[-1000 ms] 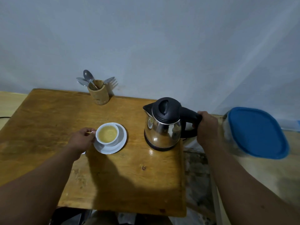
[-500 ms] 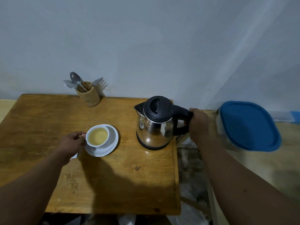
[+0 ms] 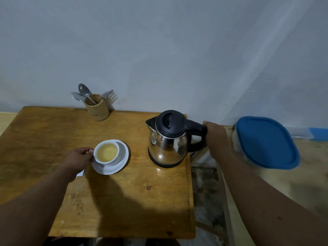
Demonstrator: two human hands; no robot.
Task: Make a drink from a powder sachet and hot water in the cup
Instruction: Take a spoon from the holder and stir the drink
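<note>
You're in a plain home kitchen corner.
Worn wooden table (image 3: 53, 132), bamboo cutlery holder (image 3: 97, 110) (spoons, fork), steel electric kettle (image 3: 167, 144).

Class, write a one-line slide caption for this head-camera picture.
Left hand holds a filled cup on its saucer; right hand grips the kettle handle on the table.
</note>
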